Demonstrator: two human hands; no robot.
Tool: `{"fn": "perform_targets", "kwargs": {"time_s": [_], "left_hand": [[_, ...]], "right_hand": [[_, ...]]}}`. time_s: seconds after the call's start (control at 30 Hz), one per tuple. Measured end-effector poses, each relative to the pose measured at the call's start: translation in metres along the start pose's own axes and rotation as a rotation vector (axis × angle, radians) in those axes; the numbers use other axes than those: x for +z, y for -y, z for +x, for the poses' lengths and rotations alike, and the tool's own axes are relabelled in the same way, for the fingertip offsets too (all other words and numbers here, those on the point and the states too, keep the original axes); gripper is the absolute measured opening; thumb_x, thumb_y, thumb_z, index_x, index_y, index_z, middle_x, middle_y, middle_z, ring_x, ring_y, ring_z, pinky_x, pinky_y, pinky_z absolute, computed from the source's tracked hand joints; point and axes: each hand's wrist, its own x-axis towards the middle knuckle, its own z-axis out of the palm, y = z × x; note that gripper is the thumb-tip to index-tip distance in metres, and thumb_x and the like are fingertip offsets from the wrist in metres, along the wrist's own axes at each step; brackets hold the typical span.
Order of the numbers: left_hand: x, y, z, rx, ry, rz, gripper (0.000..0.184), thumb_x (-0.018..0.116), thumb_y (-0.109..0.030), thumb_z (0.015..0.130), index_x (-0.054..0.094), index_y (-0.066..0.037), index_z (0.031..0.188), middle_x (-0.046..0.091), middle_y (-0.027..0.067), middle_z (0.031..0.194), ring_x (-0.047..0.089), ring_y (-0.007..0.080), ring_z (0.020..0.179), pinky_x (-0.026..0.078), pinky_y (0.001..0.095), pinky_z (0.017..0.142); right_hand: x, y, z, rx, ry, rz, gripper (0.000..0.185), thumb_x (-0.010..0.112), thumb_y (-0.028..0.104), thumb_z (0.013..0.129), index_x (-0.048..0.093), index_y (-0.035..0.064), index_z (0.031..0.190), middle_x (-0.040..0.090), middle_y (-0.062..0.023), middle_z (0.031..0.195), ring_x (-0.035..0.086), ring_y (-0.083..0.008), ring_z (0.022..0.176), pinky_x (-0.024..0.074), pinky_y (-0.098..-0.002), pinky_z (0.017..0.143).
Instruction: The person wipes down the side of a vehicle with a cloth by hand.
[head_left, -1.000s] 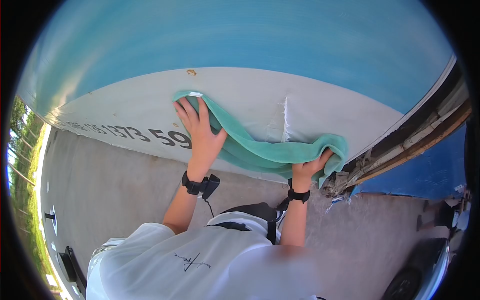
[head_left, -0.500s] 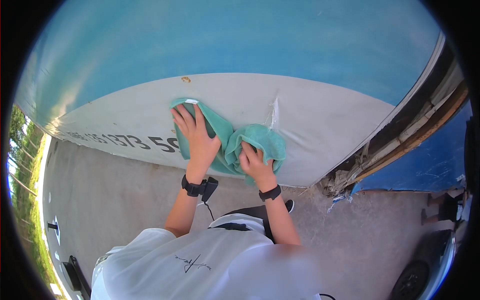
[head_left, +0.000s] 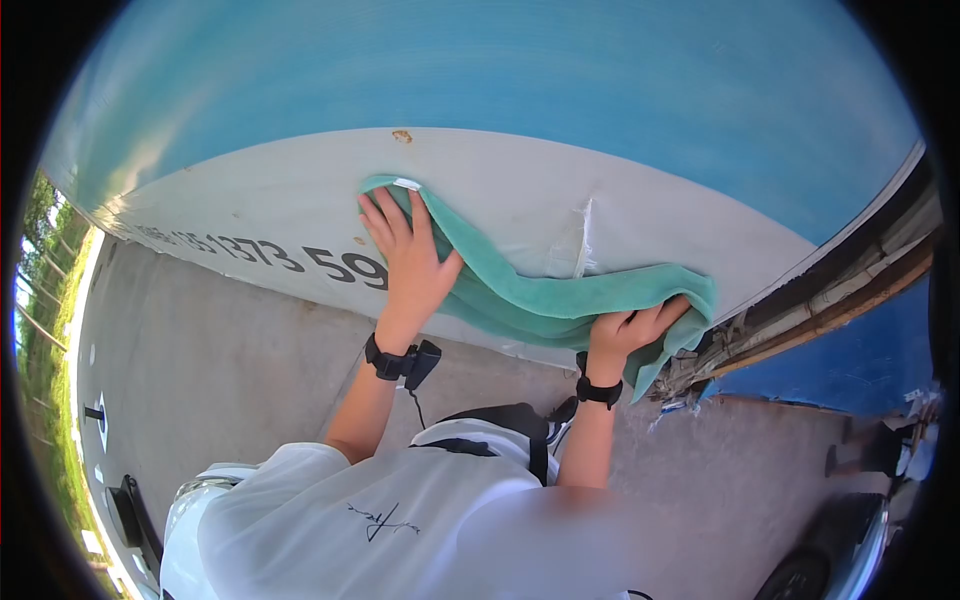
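A green cloth [head_left: 540,295] stretches sideways across a white banner-like panel [head_left: 500,200] with printed dark digits. My left hand [head_left: 412,262] holds the cloth's left end against the panel, fingers somewhat apart, just below a white label. At the other end, my right hand [head_left: 637,335] grips the cloth, with its fingers partly under a fold. One corner of the cloth hangs below that hand. Between the two hands, the cloth sags in loose folds. Above its middle, a whitish torn streak [head_left: 585,238] marks the panel.
A blue area [head_left: 520,70] spans the panel's upper part. To the right are a frayed edge with a wooden strip [head_left: 800,335] and a blue board [head_left: 830,350]. Concrete floor [head_left: 250,340] lies below. A dark wheel [head_left: 795,580] shows at lower right.
My right hand has moved right, drawing the bunched cloth out into a long strip. My left hand stays at the cloth's left end. The view has shifted slightly.
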Motion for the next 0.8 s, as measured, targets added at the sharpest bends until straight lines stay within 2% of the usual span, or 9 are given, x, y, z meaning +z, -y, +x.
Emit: {"fn": "perform_targets", "kwargs": {"time_s": [0.07,0.13,0.2,0.33,0.43,0.47,0.6,0.7,0.8], "left_hand": [[-0.001,-0.002,0.002,0.001,0.017,-0.003,0.093,0.067,-0.038,0.083,0.019,0.005,0.15,-0.004,0.0368,0.154,-0.01,0.0588,0.14,-0.001,0.0697,0.108],[0.0,-0.001,0.003,0.006,0.026,0.001,0.091,0.065,-0.038,0.085,0.018,0.006,0.149,-0.005,0.0376,0.153,-0.012,0.059,0.139,-0.003,0.0694,0.108],[0.001,0.001,0.002,0.009,0.019,0.017,0.09,0.062,-0.037,0.086,0.017,0.007,0.149,-0.006,0.0376,0.153,-0.012,0.0588,0.139,-0.004,0.0691,0.108],[0.003,0.007,0.002,0.027,0.015,0.032,0.087,0.061,-0.036,0.086,0.019,0.005,0.15,-0.004,0.0366,0.154,-0.011,0.059,0.139,-0.003,0.0694,0.108],[0.002,0.011,0.0,0.032,0.003,0.045,0.084,0.061,-0.036,0.086,0.023,0.004,0.149,-0.003,0.0357,0.154,-0.01,0.0591,0.14,-0.002,0.0697,0.108],[0.001,0.007,0.001,0.026,0.003,0.032,0.084,0.062,-0.036,0.085,0.024,0.004,0.148,-0.002,0.0354,0.154,-0.01,0.0591,0.14,-0.001,0.0699,0.108],[0.001,0.009,-0.001,0.031,0.039,0.101,0.094,0.059,-0.044,0.089,0.008,0.001,0.153,-0.01,0.0345,0.155,-0.015,0.0539,0.142,-0.003,0.0662,0.11],[0.001,0.006,0.0,0.028,0.046,0.09,0.094,0.06,-0.043,0.088,0.008,0.003,0.152,-0.01,0.0353,0.154,-0.015,0.0544,0.141,-0.003,0.0661,0.11],[0.001,0.004,0.001,0.006,0.028,0.024,0.082,0.062,-0.035,0.085,0.026,0.009,0.145,-0.003,0.0383,0.153,-0.01,0.0604,0.139,-0.002,0.0701,0.108]], "right_hand": [[0.005,0.017,-0.005,-0.033,0.03,0.024,0.037,0.052,0.007,0.089,0.058,-0.0074,0.123,0.038,-0.0353,0.141,0.044,-0.0514,0.122,0.0364,-0.0489,0.103],[0.017,0.034,-0.02,-0.031,0.216,0.206,0.031,0.058,0.006,0.08,0.066,-0.0047,0.108,0.052,-0.0297,0.128,0.053,-0.045,0.11,0.0411,-0.0468,0.098],[0.029,0.051,-0.03,-0.18,0.314,0.181,0.026,0.061,0.005,0.074,0.069,0.0008,0.098,0.06,-0.0203,0.113,0.057,-0.0363,0.1,0.045,-0.0441,0.09],[0.036,0.071,-0.03,-0.174,0.37,0.19,0.027,0.061,0.003,0.073,0.07,0.0062,0.099,0.063,-0.0139,0.11,0.058,-0.0324,0.098,0.0465,-0.0414,0.085],[0.028,0.067,-0.009,-0.151,0.322,0.138,0.03,0.06,0.001,0.073,0.07,0.0052,0.1,0.063,-0.015,0.111,0.058,-0.0336,0.098,0.046,-0.0431,0.086],[0.028,0.063,-0.005,-0.134,0.244,0.1,0.031,0.063,0.006,0.071,0.072,0.0105,0.101,0.063,-0.0101,0.106,0.06,-0.0304,0.095,0.0486,-0.0407,0.082],[0.016,0.055,0.019,-0.116,0.185,0.049,0.039,0.062,0.0,0.071,0.069,0.005,0.108,0.061,-0.0202,0.109,0.059,-0.0347,0.094,0.0497,-0.0393,0.077],[0.025,0.075,0.012,0.012,0.184,0.188,0.039,0.063,0.003,0.071,0.069,0.0056,0.11,0.06,-0.0196,0.11,0.059,-0.0351,0.095,0.0495,-0.039,0.081],[0.032,0.095,0.004,-0.181,0.382,0.221,0.035,0.062,0.007,0.073,0.069,0.0052,0.108,0.061,-0.0145,0.111,0.06,-0.034,0.096,0.0487,-0.0389,0.085]]}}
